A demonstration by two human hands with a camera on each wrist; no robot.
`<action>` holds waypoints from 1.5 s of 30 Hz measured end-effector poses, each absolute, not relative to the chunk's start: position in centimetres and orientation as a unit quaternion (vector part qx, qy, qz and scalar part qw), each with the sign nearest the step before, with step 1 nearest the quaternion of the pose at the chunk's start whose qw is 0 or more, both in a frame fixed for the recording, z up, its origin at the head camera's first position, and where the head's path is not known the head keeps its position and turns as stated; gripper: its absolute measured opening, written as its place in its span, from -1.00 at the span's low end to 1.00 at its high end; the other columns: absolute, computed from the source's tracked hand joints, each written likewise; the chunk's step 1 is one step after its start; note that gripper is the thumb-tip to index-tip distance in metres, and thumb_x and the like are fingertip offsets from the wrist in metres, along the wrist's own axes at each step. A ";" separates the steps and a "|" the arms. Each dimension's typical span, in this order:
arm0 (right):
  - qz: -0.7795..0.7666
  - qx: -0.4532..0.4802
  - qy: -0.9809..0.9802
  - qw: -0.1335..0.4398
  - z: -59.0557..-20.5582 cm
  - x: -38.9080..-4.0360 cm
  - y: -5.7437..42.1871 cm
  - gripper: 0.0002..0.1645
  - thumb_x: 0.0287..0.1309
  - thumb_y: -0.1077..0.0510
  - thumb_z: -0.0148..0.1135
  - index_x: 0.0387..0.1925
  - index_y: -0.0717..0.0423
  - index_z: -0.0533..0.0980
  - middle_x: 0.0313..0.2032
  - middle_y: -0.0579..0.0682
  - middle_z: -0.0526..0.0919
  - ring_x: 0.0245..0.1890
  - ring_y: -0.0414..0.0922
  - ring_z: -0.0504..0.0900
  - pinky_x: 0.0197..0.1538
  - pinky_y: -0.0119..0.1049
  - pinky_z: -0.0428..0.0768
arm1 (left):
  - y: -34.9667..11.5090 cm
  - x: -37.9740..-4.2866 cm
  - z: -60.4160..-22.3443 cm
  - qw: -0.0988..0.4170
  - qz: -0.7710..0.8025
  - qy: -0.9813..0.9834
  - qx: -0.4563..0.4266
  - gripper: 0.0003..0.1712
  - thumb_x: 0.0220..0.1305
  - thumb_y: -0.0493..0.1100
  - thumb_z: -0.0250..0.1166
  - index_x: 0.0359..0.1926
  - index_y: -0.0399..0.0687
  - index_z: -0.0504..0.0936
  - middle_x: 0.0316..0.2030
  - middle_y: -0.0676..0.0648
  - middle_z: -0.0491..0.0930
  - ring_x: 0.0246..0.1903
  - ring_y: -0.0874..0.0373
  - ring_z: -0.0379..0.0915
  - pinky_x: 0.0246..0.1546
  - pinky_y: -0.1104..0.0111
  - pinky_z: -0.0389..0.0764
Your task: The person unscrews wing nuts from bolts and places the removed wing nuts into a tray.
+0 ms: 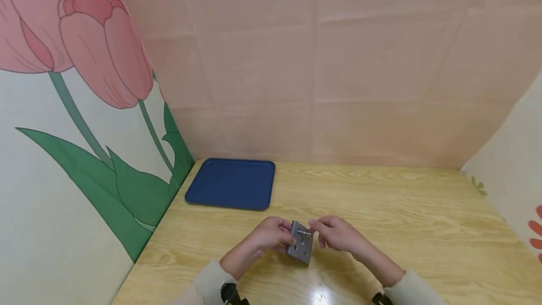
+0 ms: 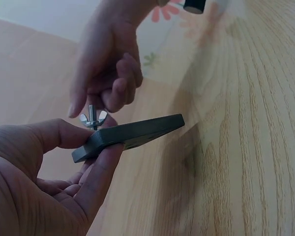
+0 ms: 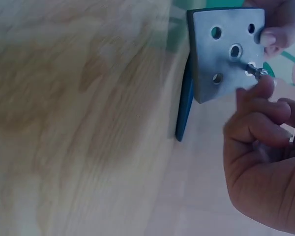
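My left hand (image 1: 271,235) holds a grey metal plate (image 1: 302,248) by its edge, thumb on one face and fingers behind. In the right wrist view the plate (image 3: 226,54) shows several round holes. A bolt (image 3: 250,69) stands out from one hole near the gripped edge. On its shaft sits a silver wing nut (image 2: 93,119), close above the plate in the left wrist view. Beside the wing nut is my right hand (image 1: 337,234), one finger reaching toward it and the others loosely bent. Whether that fingertip touches the wing is hard to tell.
A dark blue tray (image 1: 232,183) lies flat at the back left of the wooden table (image 1: 381,201). Behind the table hangs a pinkish-brown sheet (image 1: 338,60). A wall with painted tulips (image 1: 106,51) borders the left side.
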State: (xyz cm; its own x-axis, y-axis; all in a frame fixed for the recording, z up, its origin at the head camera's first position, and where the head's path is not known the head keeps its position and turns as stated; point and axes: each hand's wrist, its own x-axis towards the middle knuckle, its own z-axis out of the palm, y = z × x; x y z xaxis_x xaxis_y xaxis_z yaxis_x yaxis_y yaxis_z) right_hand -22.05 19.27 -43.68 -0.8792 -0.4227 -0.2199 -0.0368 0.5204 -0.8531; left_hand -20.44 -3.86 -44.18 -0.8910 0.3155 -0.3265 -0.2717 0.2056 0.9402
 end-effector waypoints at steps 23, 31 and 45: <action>-0.495 -0.139 0.807 0.290 -43.7 -21.8 18.7 -0.32 0.47 -0.31 -0.03 -0.27 0.21 0.66 -0.63 -0.09 0.58 -0.77 -0.30 0.15 -0.66 -0.46 0.11 | -3.9 -20.3 -44.4 0.229 0.623 0.748 0.014 -0.68 0.09 -0.41 0.37 -0.08 -0.30 0.62 -0.32 -0.13 0.67 -0.35 0.06 0.64 -0.32 0.16 0.73; -0.229 -0.332 0.914 0.035 -43.1 -20.9 18.1 -0.61 0.38 -0.15 0.22 -0.17 0.09 0.67 -0.62 -0.27 0.53 -0.68 -0.37 0.37 -0.63 -0.43 0.36 | -4.1 -20.3 -44.5 0.232 0.623 0.747 0.022 -0.69 0.12 -0.39 0.38 -0.07 -0.29 0.61 -0.31 -0.13 0.66 -0.37 0.06 0.64 -0.32 0.15 0.73; -0.013 -0.453 0.864 -0.221 -43.5 -20.3 18.4 -0.67 0.10 -0.04 0.50 -0.27 -0.02 0.51 -0.63 -0.23 0.53 -0.71 -0.40 0.24 -0.70 -0.56 0.15 | -3.8 -20.3 -44.4 0.238 0.627 0.742 0.018 -0.70 0.11 -0.41 0.37 -0.09 -0.30 0.61 -0.32 -0.13 0.65 -0.36 0.07 0.64 -0.33 0.18 0.73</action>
State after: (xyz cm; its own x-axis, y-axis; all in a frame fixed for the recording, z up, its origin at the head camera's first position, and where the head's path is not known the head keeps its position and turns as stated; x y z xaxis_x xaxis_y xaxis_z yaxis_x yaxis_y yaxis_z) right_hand -20.29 18.38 -43.53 -0.4919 -0.7763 0.3942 -0.7879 0.5896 0.1777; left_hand -20.29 -3.85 -44.36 -0.8860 0.3257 -0.3300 -0.2712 0.2134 0.9386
